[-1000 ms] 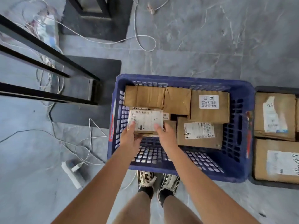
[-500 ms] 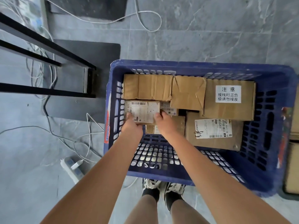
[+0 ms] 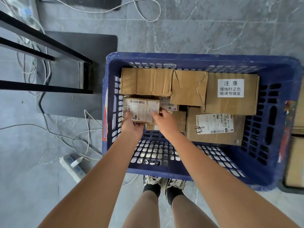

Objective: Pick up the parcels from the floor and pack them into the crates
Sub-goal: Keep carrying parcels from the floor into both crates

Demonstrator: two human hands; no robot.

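We hold a small labelled parcel [image 3: 142, 111] inside the blue crate [image 3: 189, 59], at its left wall, just in front of the long taped box [image 3: 146, 81] in the crate's far-left corner. Our left hand [image 3: 131, 125] grips the parcel's near-left corner; our right hand [image 3: 164, 117] pinches its right edge, fingers curled over the label. The parcel lies over a lower cardboard box [image 3: 178, 120], which is partly hidden. Further right in the crate: a crumpled square box [image 3: 189, 88], a box with a white warning sticker [image 3: 230, 94] at the far-right, and in front of it a larger box with a shipping label [image 3: 213, 127]. The crate's near floor is bare perforated plastic. Left of the crate, on the grey floor [image 3: 213, 30], lie loose cables [image 3: 85, 129], a white power strip [image 3: 73, 167], and a black metal frame [image 3: 49, 45]. Right of the crate, a dark tray of boxes [image 3: 294, 162] is cut off by the frame's edge.
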